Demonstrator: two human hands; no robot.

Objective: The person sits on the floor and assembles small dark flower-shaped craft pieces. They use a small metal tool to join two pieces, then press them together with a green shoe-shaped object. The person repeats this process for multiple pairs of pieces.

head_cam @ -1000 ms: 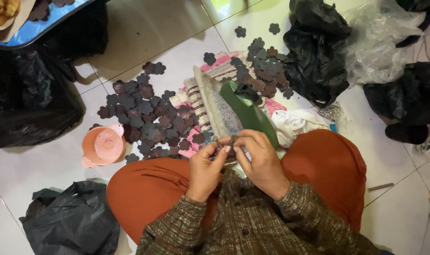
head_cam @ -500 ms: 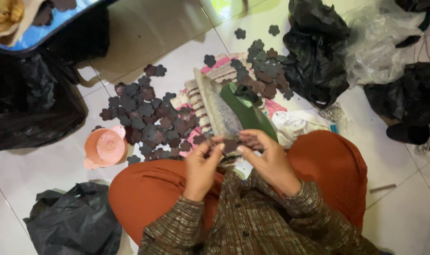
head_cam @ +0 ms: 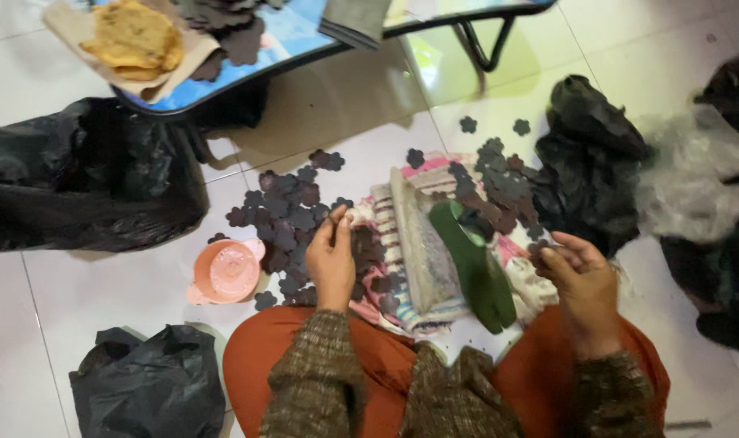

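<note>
Flower-shaped dark cutouts [head_cam: 284, 215] lie heaped on the floor just beyond your left hand [head_cam: 332, 261], whose fingers pinch narrowly on one cutout at the pile's edge, with a pink bowl [head_cam: 226, 272] to their left. Between your hands sits a striped cloth [head_cam: 394, 243] and green piece [head_cam: 475, 264]. Your right hand [head_cam: 580, 280] curls loosely around a small dark cutout, beside a second pile [head_cam: 499, 186].

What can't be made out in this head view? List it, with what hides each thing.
- Left hand: fingertips pinched over the dark flower-shaped pieces; whether they grip one is too small to tell.
- Right hand: curled fingers hide what it holds.
- Black bags: contents hidden by opaque plastic.
- Low table: cut off by the top edge.
- Clear plastic bag: blurred.
</note>
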